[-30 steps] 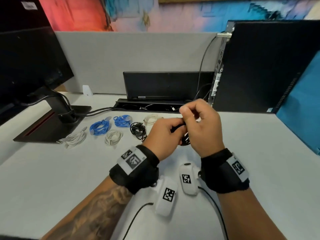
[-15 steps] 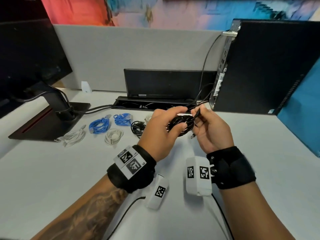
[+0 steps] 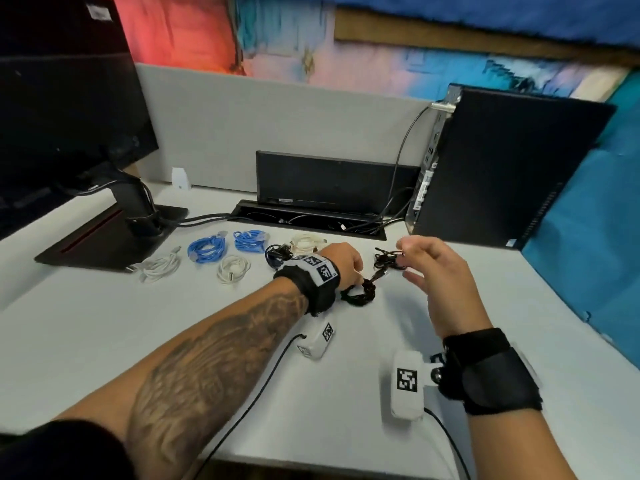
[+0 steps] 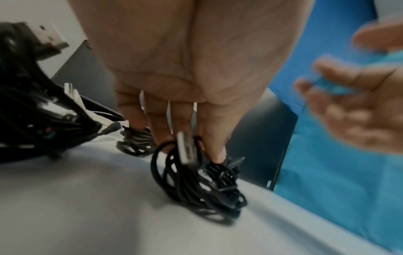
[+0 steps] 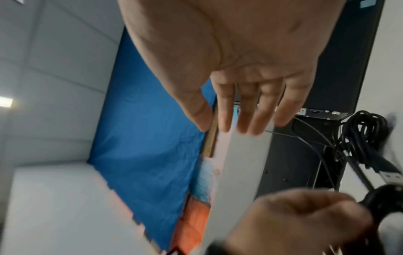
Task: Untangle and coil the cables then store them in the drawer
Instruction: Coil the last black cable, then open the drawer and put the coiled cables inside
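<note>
My left hand [image 3: 356, 271] pinches a coiled black cable [image 3: 360, 293] and holds it down against the white desk [image 3: 173, 323]. In the left wrist view the coil [image 4: 196, 182] hangs from my left hand's [image 4: 191, 146] fingertips, with its USB plug [image 4: 185, 150] on top. My right hand [image 3: 405, 261] hovers open just right of it, fingers spread and holding nothing; the right wrist view shows my right hand's fingers [image 5: 246, 117] straight. A second black cable bundle [image 3: 388, 259] lies on the desk under the right fingertips. No drawer is in view.
Behind my left wrist lies a row of coiled cables: two blue [image 3: 206, 249], two white [image 3: 232, 268], one beige [image 3: 304, 242], one black [image 3: 277, 254]. A monitor stand [image 3: 104, 237] is at left, a cable slot [image 3: 308, 220] at the back, a PC tower [image 3: 502, 168] at right.
Both hands held the black coil up in the air. My left hand has since lowered it to the desk, and my right hand has let go and opened.
</note>
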Action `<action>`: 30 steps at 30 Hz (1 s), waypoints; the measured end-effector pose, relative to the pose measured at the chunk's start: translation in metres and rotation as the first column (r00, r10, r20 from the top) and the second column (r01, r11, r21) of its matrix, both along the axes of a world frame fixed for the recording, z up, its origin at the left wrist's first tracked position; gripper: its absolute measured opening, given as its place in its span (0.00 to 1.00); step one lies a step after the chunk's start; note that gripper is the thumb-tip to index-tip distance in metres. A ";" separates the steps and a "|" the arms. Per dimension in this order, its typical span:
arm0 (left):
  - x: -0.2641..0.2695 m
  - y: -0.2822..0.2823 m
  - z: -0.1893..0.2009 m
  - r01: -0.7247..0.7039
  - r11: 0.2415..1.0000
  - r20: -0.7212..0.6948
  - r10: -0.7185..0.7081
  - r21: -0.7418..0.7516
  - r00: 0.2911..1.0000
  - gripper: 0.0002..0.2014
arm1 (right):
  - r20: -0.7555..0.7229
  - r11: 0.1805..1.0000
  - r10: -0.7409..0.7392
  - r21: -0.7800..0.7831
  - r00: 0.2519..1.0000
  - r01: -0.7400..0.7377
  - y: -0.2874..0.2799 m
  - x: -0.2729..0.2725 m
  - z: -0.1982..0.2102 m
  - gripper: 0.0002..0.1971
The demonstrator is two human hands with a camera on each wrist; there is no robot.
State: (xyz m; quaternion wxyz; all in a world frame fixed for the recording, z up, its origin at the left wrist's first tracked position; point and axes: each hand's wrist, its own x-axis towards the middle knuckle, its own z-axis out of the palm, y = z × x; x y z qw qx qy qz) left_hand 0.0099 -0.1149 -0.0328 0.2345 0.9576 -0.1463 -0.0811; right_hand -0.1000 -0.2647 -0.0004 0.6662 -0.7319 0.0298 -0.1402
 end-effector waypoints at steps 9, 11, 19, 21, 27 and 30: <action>-0.040 0.043 0.052 0.014 0.995 0.125 -0.002 -0.096 0.992 0.11 | -0.285 0.732 0.563 -0.265 0.776 -0.628 0.073 -0.126 -0.037 0.01; -0.065 0.082 0.064 -0.018 0.963 0.153 0.061 -0.269 0.986 0.09 | -0.388 0.580 0.677 -0.242 0.625 -0.778 0.100 -0.143 -0.050 0.05; -0.174 0.270 0.039 -0.252 0.805 0.265 0.445 -0.538 0.856 0.07 | -0.576 -0.054 0.673 -0.664 0.464 -0.746 0.200 -0.122 -0.168 0.14; -0.205 0.316 0.017 -0.358 0.730 0.259 0.584 -0.582 0.770 0.06 | -0.611 -0.071 0.649 -0.643 0.454 -0.763 0.217 -0.103 -0.206 0.13; -0.334 0.472 -0.074 -0.802 0.366 0.233 0.929 -0.472 0.287 0.06 | -0.733 0.082 0.437 -0.544 0.521 -0.835 0.250 -0.053 -0.303 0.24; -0.417 0.530 -0.127 -0.987 0.030 0.179 0.984 -0.156 0.001 0.17 | -0.777 0.127 0.357 -0.510 0.519 -0.851 0.263 -0.041 -0.328 0.23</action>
